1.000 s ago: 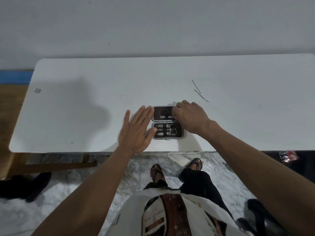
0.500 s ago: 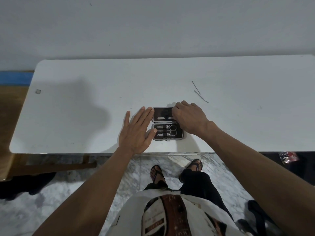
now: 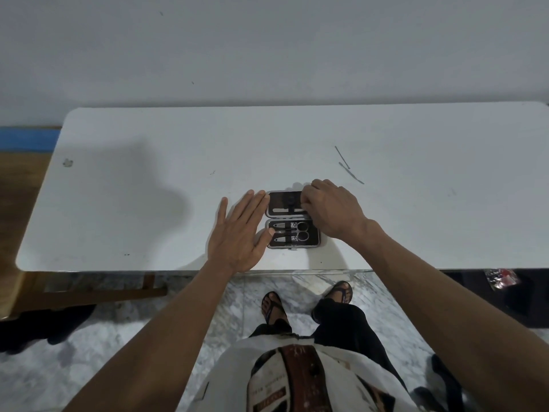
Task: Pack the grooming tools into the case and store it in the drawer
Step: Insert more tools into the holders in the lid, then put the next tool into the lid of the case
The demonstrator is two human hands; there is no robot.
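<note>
A small dark grooming case point(image 3: 280, 203) lies open flat near the front edge of the white table point(image 3: 148, 188). Its near half holds scissors and clippers point(image 3: 292, 232) under a strap; its far half holds a thin metal file point(image 3: 283, 209). My left hand point(image 3: 240, 233) rests flat on the table against the case's left side, fingers spread, thumb on the near half's corner. My right hand point(image 3: 332, 209) covers the case's right end, fingertips curled onto the file's right end in the far half. Two thin metal tools point(image 3: 350, 172) lie loose on the table behind my right hand.
The table's front edge runs just below the case. Beneath it are a marble floor, my sandalled feet point(image 3: 306, 301) and a wooden frame point(image 3: 98, 292) at left. A red-and-silver packet point(image 3: 502, 278) lies at lower right. No drawer shows.
My right hand's fingers have shifted slightly over the far half of the case. The left hand and the case stay where they were.
</note>
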